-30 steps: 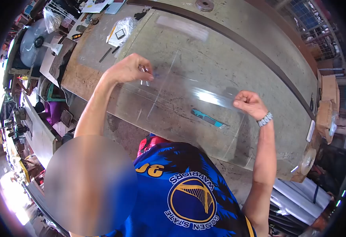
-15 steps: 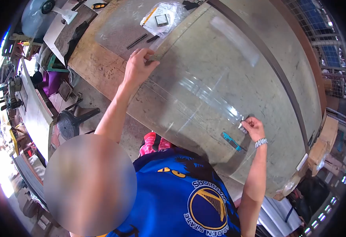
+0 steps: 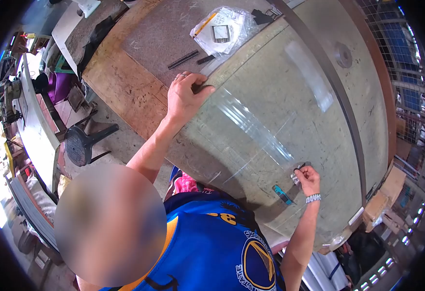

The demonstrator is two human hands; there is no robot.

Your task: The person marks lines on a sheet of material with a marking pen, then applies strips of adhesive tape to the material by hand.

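A clear plastic strip [image 3: 256, 127] stretches across the table between my two hands, shining where light catches it. My left hand [image 3: 187, 97] is closed in a pinch at its upper end, thumb and forefinger close together near the table's wooden edge. At the lower end my right hand [image 3: 308, 179], with a pale lettered band on the wrist, pinches the strip, and a crumpled shiny bit shows at the fingertips. A teal and black utility knife [image 3: 283, 195] lies on the table just left of the right hand.
The worktable [image 3: 251, 179] has a scratched greenish top. Beyond my left hand are a plastic bag [image 3: 224, 31] and dark ridged strips [image 3: 183, 59]. A long dark bar [image 3: 338, 80] crosses the far side, near a roll of tape [image 3: 343, 55]. A black stool [image 3: 79, 145] stands at left.
My view has shifted. The left hand has moved rightward and down in the picture, the right hand slightly down. Both remain at the strip's ends. A tape roll now shows beyond the bar.
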